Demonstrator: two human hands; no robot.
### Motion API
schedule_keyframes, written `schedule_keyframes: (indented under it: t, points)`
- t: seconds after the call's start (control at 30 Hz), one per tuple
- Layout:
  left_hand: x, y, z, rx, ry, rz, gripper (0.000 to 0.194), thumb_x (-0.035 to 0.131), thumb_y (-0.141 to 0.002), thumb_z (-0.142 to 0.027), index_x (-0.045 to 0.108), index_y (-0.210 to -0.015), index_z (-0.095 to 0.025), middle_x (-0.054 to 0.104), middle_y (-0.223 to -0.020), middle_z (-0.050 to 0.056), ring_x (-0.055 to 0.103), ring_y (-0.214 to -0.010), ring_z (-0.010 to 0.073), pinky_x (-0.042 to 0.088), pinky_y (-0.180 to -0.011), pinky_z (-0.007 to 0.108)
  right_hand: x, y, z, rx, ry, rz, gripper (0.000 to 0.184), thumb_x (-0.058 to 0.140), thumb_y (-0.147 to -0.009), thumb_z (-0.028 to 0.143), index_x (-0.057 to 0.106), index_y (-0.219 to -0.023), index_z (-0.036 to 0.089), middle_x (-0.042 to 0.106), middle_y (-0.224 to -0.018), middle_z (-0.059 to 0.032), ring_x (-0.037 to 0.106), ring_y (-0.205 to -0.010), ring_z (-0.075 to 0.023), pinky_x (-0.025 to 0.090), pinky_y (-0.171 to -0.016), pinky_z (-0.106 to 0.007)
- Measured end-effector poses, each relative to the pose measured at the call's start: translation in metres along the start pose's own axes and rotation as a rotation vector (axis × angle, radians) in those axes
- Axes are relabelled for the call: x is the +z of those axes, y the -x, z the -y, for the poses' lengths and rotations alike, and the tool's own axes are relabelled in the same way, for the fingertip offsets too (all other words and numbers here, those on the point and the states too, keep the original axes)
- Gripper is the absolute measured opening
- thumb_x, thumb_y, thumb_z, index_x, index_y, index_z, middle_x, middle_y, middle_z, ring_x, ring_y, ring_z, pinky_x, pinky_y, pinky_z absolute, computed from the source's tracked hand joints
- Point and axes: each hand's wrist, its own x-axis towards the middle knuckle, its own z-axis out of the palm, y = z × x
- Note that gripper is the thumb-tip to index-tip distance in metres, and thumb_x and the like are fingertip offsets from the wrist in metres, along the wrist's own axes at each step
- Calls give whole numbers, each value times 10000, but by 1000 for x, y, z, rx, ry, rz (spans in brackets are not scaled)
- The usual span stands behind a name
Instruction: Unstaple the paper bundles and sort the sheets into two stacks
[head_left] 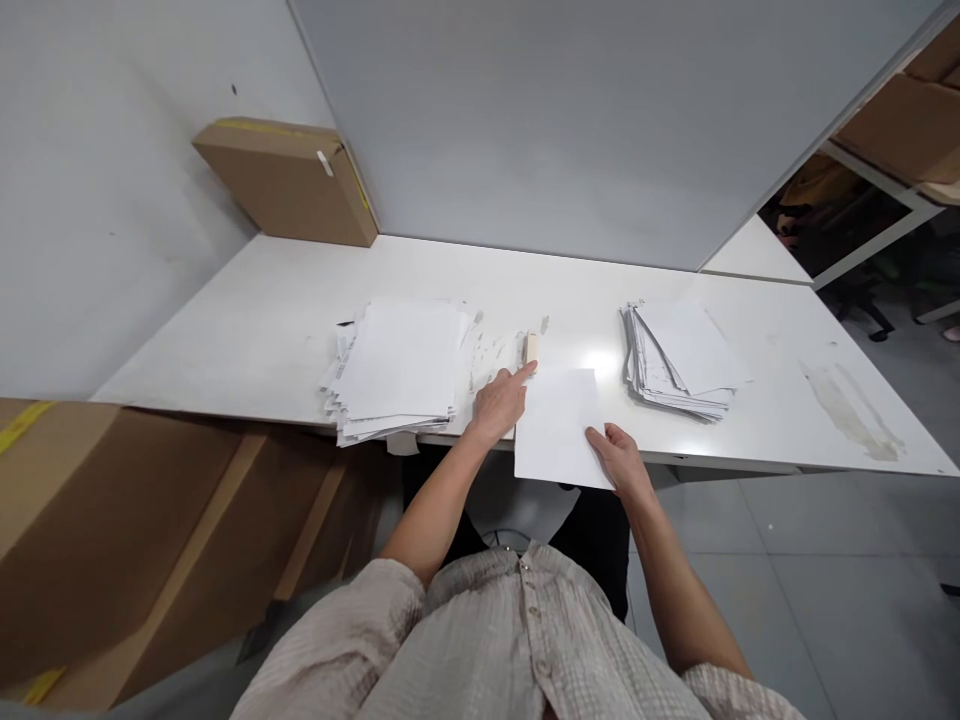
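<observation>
- The person's left hand (pixel 499 406) points at a small beige rectangular block (pixel 532 347), other fingers curled; any grip unclear.
- The right hand (pixel 622 458) pinches a white rectangular paper sheet (pixel 556 428).

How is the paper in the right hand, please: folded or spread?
Spread: the sheet shows one broad face, no visible fold; the right hand grips its edge.

Sheet (pixel 555 425) between stacks (pixel 405 360); box (pixel 281 190) behind

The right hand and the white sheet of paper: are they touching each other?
Touching. The head view shows the right hand holding the white sheet of paper at its right edge, thumb lying on top.
</observation>
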Motion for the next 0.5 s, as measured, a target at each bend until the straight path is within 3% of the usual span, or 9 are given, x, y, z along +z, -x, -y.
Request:
schedule_keyframes:
  t: [0.17,0.37,0.43,0.5]
  points:
    - [-1,1,1,15,-53,-7,518,377,-885,-259,357,-1388,-380,519,-902,69,546,-759,235,399,-759,348,-5,5,8,-42,34,-43,288,687,-656,424,579,-804,202,688,-698,-21,636,-606,-205,494,-561,-304]
    - [-5,-2,-2,5,-83,31,511,296,-914,-231,325,-1396,-399,538,-925,65,576,-778,224,429,-768,346,-47,39,44,-103,84,-45,304,708,-676,422,595,-852,202,686,-702,-21,614,-567,-174,482,-516,-275]
    - [-5,-2,-3,-13,-171,53,499,297,-919,-215,349,-1393,-364,566,-947,68,590,-773,208,451,-754,334,-46,50,60,-153,24,-41,316,718,-680,409,602,-889,203,696,-747,-22,623,-597,-165,497,-557,-273]
    - [-6,-1,-3,-36,-283,102,435,332,-922,-228,464,-1335,-249,599,-958,86,599,-770,198,476,-722,314,-28,53,74,-220,-3,-19,324,714,-688,403,610,-921,203,699,-782,-21,628,-624,-157,502,-593,-272]
